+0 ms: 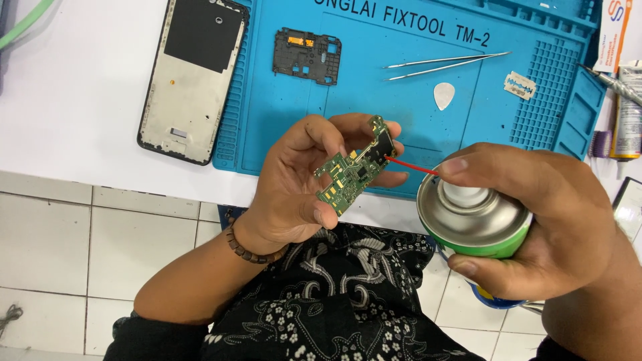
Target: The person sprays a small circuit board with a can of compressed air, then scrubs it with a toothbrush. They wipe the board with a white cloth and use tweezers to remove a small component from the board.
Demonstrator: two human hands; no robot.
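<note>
The blue repair mat (401,87) is the largest thing here and serves as the landmark: it lies on a white table (73,93), and everything else sits on it, beside it or just off its near edge. Left of the mat lies an emptied phone frame (190,77); on its upper left part rests a black inner cover plate (307,55), and toward its right lie tweezers (445,65), a white pick (444,95) and a razor blade (519,85). Just off the mat's near edge, over the lap, the right hand (548,220) is closed around a green spray can (472,217), forefinger resting on the nozzle, with a red straw (411,166) reaching to the board. The left hand (301,180) pinches a green circuit board (356,167) by its edges, between thumb and fingertips, tilted toward the straw. The grip is light, so a burst could likely knock the board loose onto the tiled floor (53,254). The straw's tip seems almost touching, and a slip might scrape small parts. Runoff would probably wet the fingers or drip onto the patterned clothing (334,294).
</note>
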